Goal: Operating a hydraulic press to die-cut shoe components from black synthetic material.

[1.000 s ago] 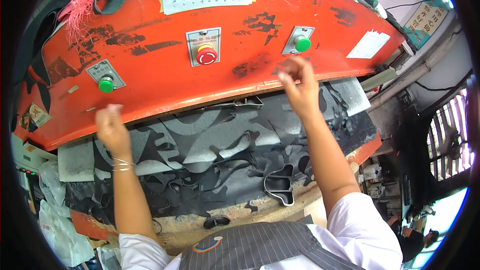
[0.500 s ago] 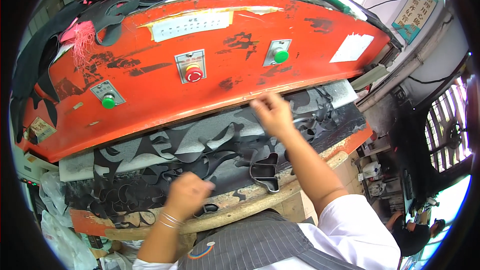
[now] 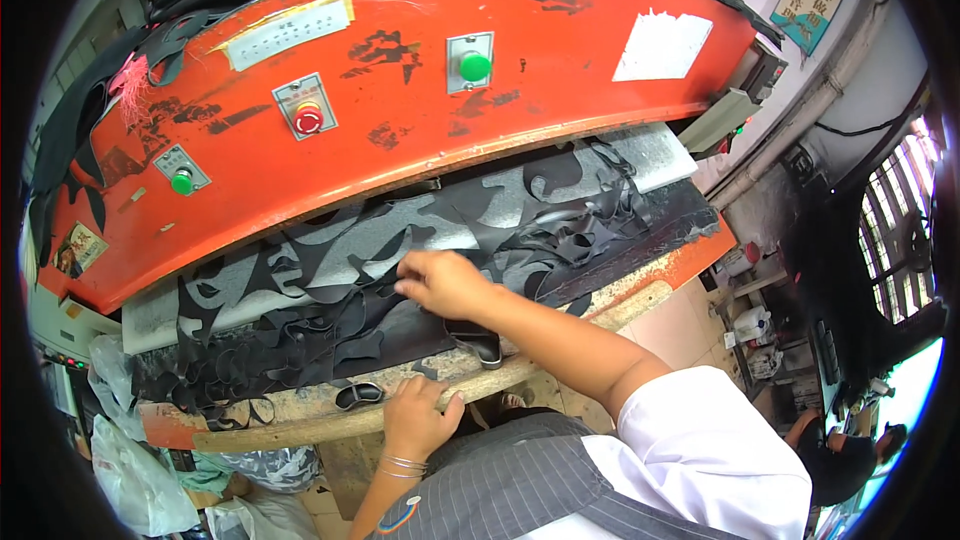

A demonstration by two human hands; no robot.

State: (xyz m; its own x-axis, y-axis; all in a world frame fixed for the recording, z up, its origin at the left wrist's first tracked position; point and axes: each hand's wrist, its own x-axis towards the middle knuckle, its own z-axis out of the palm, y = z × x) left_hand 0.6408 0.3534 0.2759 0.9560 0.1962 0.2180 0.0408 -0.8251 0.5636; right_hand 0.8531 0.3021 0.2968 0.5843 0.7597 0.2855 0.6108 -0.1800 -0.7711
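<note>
My right hand (image 3: 445, 283) reaches leftward over the black leather-like scraps (image 3: 350, 315) in front of the red press. Its fingers are curled low at the scraps; whether they pinch one is hidden. My left hand (image 3: 420, 418) lies on the wooden front rail (image 3: 300, 430), fingers flat on it and thumb apart, holding nothing. A dark metal cutting die (image 3: 480, 347) stands on the near edge, partly covered by my right forearm. To the left of my left hand sits a small oval cutting die (image 3: 360, 396).
The red press beam (image 3: 390, 140) spans the far side, with a red button (image 3: 308, 119) and green buttons (image 3: 474, 66). Under it lies a pale cutting board (image 3: 655, 160) strewn with cut sheet. Plastic bags (image 3: 140, 475) hang at left. A person (image 3: 845, 460) is at far right.
My right hand has moved left and nearer, away from the press beam. The left hand has come down to the right onto the wooden rail. The whole view has shifted too.
</note>
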